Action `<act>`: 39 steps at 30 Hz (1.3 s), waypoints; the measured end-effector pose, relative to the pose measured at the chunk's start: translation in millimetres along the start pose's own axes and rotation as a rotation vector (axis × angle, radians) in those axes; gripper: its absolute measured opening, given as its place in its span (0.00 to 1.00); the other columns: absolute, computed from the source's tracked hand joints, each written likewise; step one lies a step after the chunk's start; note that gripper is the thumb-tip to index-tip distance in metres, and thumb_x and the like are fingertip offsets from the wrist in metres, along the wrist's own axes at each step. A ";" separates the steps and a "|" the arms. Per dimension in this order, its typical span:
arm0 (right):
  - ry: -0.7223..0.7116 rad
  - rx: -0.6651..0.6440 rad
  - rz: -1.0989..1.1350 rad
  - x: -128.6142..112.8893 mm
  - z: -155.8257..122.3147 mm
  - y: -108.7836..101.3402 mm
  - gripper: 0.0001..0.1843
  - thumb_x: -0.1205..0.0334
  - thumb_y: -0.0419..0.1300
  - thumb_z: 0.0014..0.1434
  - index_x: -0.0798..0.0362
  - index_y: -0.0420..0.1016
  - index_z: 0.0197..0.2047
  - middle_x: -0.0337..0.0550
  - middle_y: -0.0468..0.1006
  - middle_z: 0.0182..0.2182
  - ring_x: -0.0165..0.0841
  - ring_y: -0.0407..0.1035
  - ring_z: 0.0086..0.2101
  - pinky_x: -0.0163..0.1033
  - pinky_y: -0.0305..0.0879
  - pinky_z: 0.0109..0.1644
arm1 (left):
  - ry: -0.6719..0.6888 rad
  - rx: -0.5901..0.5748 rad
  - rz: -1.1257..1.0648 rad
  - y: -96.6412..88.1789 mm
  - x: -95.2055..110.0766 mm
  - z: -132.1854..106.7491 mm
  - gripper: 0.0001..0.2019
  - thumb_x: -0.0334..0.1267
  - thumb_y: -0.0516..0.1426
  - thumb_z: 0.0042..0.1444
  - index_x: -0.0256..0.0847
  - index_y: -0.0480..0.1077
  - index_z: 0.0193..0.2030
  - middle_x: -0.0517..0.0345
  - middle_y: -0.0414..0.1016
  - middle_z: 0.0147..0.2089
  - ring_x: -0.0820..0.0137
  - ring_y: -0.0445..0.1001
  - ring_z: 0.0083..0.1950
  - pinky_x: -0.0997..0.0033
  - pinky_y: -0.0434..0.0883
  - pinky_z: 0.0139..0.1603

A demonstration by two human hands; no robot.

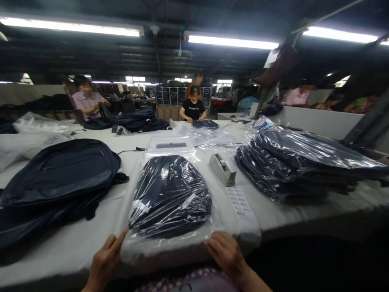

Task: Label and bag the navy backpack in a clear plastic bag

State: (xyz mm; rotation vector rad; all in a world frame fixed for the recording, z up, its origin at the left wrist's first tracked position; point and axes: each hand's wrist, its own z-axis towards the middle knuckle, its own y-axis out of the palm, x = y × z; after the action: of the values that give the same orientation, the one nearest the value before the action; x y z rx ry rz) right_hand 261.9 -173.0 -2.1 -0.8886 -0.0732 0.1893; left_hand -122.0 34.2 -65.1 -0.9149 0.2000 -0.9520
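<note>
In front of me a dark navy backpack [170, 198] lies flat inside a clear plastic bag [190, 234], whose open-looking edge faces me at the table's front. My left hand [107, 255] pinches the bag's near left corner between thumb and index finger. At the near right corner, the fingers of my right hand [225, 250] are curled closed on the film. A grey tape dispenser [223, 170] stands right of the bagged backpack. Closer to me than the dispenser lies a sheet of printed labels [239, 201].
Unbagged navy backpacks [63, 172] are stacked at the left. A pile of bagged ones [291, 162] rises at the right. Loose plastic bags [42, 129] lie at the far left. Across the white table [103, 239], a co-worker in a black shirt [193, 108] handles a dark item.
</note>
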 end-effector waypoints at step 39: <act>-0.117 -0.107 0.195 30.9 94.8 -19.7 0.14 0.66 0.51 0.65 0.53 0.72 0.50 0.47 0.74 0.41 0.33 0.70 0.42 0.40 0.70 0.47 | 0.544 -0.569 -0.282 -57.7 89.6 158.0 0.21 0.35 0.43 0.66 0.44 0.57 0.65 0.51 0.57 0.68 0.62 0.56 0.67 0.54 0.57 0.66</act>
State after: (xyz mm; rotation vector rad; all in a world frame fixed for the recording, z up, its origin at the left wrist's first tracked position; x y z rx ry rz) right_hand 281.4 -106.7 72.4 -0.9910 -0.1060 0.4229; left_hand -22.1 43.0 97.0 -1.2030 0.8557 -1.4347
